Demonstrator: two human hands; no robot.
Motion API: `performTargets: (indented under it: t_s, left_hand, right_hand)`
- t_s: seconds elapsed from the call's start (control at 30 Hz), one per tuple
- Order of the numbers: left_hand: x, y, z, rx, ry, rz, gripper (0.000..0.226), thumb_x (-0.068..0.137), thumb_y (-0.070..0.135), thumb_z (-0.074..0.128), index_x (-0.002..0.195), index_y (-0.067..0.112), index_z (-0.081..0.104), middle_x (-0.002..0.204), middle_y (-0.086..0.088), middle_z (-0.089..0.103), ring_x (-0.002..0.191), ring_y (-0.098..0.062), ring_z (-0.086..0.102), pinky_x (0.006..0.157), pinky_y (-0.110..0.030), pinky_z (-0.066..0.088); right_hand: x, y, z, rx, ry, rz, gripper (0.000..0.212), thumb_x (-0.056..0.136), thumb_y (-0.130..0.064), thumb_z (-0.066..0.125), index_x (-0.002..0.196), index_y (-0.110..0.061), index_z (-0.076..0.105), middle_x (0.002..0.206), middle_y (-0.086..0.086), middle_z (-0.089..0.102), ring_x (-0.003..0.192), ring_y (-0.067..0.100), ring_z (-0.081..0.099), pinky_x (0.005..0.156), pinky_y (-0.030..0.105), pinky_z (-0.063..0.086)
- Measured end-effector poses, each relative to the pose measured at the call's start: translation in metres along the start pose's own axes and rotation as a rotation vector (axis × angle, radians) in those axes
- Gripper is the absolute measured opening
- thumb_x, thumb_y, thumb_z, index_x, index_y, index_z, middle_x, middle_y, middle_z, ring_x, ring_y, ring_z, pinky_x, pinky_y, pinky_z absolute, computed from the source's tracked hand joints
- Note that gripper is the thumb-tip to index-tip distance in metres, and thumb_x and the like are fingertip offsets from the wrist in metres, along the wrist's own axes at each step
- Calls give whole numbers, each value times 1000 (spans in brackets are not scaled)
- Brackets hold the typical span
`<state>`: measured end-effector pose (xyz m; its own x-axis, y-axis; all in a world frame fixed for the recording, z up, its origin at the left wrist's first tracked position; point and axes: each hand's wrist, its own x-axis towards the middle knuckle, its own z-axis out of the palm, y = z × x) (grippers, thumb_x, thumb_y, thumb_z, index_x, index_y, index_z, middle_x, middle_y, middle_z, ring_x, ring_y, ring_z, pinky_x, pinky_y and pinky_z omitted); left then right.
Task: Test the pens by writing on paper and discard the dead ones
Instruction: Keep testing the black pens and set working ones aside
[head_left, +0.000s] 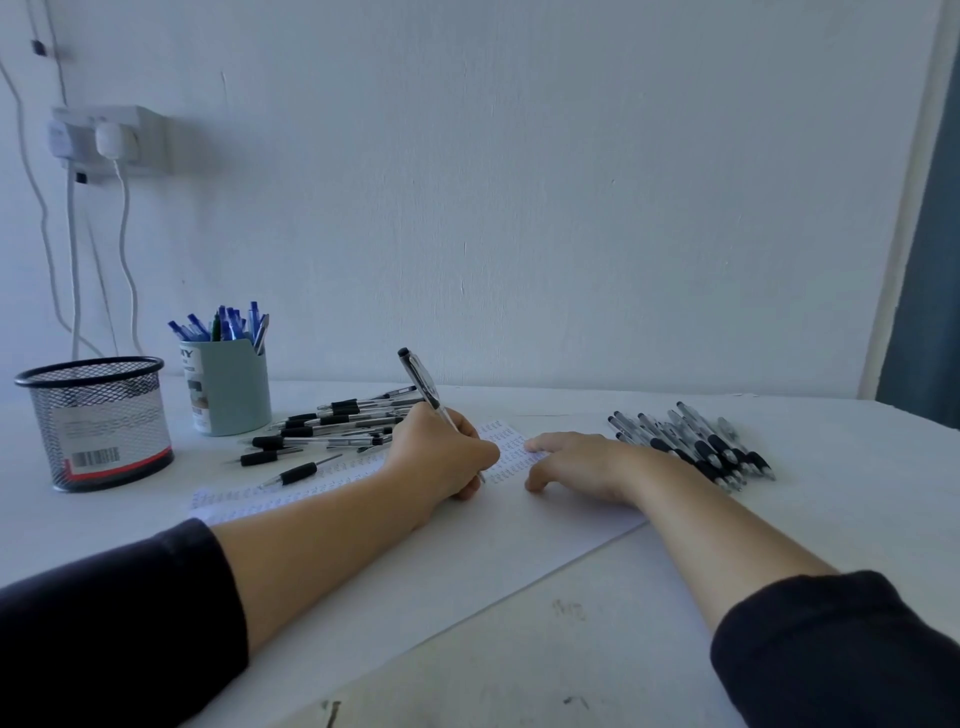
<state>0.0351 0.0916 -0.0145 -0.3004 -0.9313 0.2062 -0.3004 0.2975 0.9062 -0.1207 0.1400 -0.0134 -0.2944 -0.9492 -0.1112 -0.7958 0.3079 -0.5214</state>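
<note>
Centrally on the table (779, 545), the left hand (441, 457) grips a pen (423, 387), tip on the paper (519, 535). The right hand (582, 465) rests flat, fingers relaxed, on the paper's far edge.

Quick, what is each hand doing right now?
Left hand: grips a clear black-capped pen, tip on the white paper sheet.
Right hand: open, resting on the paper.
</note>
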Motion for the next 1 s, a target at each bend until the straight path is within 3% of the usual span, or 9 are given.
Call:
performTargets:
  t_s: [1.0]
  left_hand:
    - [-2, 0, 1, 28, -25, 42, 12, 69, -2, 60, 61, 7, 54, 44, -7, 54, 38, -17, 51, 42, -18, 44]
  right_hand:
    - [-6, -3, -1, 19, -7, -5, 63, 83, -38, 60, 141, -42, 38, 154, 1, 27, 138, 22, 28, 109, 35, 28]
